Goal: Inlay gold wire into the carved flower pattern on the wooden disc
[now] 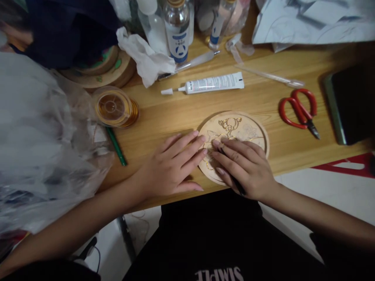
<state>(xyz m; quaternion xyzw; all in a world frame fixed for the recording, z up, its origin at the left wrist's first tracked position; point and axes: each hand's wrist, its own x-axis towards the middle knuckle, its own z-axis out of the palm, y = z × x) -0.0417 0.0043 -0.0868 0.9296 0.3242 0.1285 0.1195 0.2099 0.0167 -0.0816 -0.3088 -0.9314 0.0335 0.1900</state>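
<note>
A round wooden disc with a raised rim lies at the table's front edge. Gold wire outlines a small figure near its top and curving shapes in the middle; pencil lines show at its right. My left hand is spread flat, its fingertips at the disc's left edge. Over the disc's lower right, my right hand is curled around a thin black tool. Most of that tool is hidden beneath the palm and fingers, so its kind does not show.
Behind the disc lies a white glue tube with a nozzle. Red-handled scissors and a phone are at right. A gold wire spool, a green pencil and plastic bags sit left. Bottles stand behind.
</note>
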